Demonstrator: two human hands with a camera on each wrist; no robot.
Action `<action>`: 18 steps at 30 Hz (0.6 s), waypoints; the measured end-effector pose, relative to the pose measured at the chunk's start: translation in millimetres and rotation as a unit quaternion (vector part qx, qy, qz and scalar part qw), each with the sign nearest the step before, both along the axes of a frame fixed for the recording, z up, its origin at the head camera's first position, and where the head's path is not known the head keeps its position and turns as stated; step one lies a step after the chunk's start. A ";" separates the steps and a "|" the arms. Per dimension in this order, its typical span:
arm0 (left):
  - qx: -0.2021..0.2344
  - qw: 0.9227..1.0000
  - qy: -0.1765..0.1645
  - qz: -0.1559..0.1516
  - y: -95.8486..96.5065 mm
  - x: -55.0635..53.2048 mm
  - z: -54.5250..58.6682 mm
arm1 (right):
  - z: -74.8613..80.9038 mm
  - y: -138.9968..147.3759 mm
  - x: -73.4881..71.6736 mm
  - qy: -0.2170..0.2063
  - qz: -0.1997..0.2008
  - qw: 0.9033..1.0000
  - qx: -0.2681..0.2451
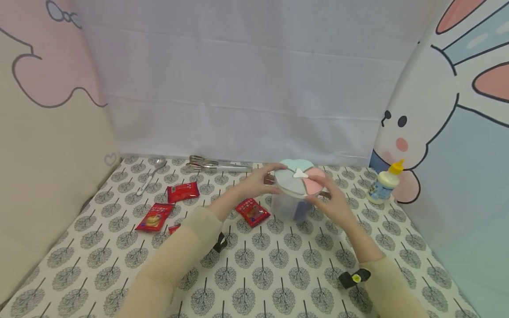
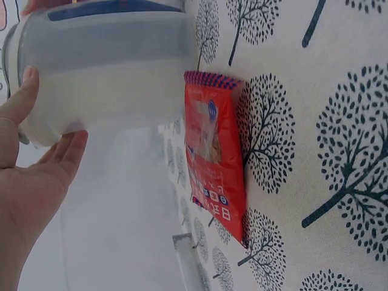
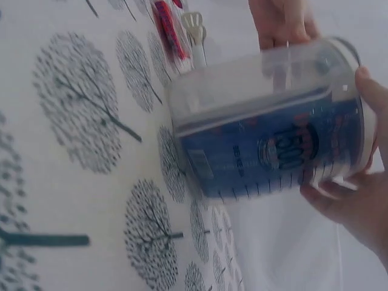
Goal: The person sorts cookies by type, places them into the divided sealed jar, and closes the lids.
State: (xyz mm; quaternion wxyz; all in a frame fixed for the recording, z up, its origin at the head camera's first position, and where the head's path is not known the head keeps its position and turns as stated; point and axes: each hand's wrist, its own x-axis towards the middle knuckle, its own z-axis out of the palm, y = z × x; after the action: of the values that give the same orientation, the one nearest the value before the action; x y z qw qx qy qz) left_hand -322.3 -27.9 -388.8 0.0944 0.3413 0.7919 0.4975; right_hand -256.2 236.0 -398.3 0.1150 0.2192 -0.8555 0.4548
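Note:
A clear plastic canister (image 1: 284,207) stands at the back of the table, its lid (image 1: 292,180) patterned with grey, mint and pink petals. My left hand (image 1: 258,182) holds the canister's upper left side, thumb and fingers spread around it near the rim. On the opposite side my right hand (image 1: 334,204) grips the lid edge and upper wall. Through the clear wall (image 3: 233,97) a blue printed panel (image 3: 260,151) shows in the right wrist view. Just left of the canister lies a red snack packet (image 2: 212,145), below the left hand.
More red packets (image 1: 155,216) lie to the left, one partly hidden by my left sleeve (image 1: 175,256). Metal tongs (image 1: 226,167) lie along the back, and a spoon (image 1: 149,179) at the back left. A yellow-capped bottle (image 1: 383,185) stands at the right by the rabbit-print curtain (image 1: 457,176).

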 end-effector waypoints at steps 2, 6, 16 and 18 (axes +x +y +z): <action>-0.010 1.000 0.006 0.025 2.5 5.8 2.9 | 0.3 7.3 -5.6 -0.017 0.032 0.999 -0.015; -0.031 0.998 0.015 0.055 5.1 18.7 8.1 | -1.8 22.4 -17.2 -0.054 0.110 0.991 -0.057; -0.014 0.995 0.000 0.100 4.3 50.3 9.2 | -4.8 39.0 -40.2 -0.105 0.200 0.966 -0.123; -0.014 0.995 -0.001 0.100 3.4 56.8 8.9 | -6.9 42.6 -44.9 -0.104 0.220 0.961 -0.133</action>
State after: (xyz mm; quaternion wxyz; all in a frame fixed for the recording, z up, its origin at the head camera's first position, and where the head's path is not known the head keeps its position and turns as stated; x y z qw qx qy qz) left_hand -265.5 -24.5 -379.9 0.0497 0.2592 0.8286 0.4938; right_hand -301.1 278.6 -405.2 -0.0488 0.3360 -0.7254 0.5988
